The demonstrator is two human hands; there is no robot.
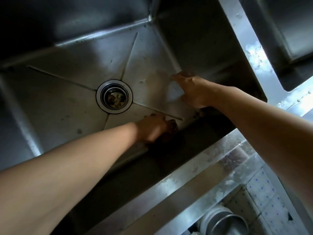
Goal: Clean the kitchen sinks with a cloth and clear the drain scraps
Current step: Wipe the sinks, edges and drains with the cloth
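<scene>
I look down into a deep steel sink [71, 106]. Its round drain [114, 97] in the middle of the floor holds brownish scraps in the strainer. My left hand [152, 128] is low on the sink floor by the near wall, fingers curled round a dark brown cloth [171, 131] that shows beside it. My right hand [193, 90] reaches in from the right, fingers spread and fairly straight, close over the sink floor near the right wall. A wet patch lies on the floor just left of that hand.
A steel divider [250, 53] separates this sink from a second basin [291, 31] at the upper right. The wet front rim [194, 180] runs diagonally below. A grey pipe [225, 221] and dotted tiles [264, 197] show beneath the rim at the lower right.
</scene>
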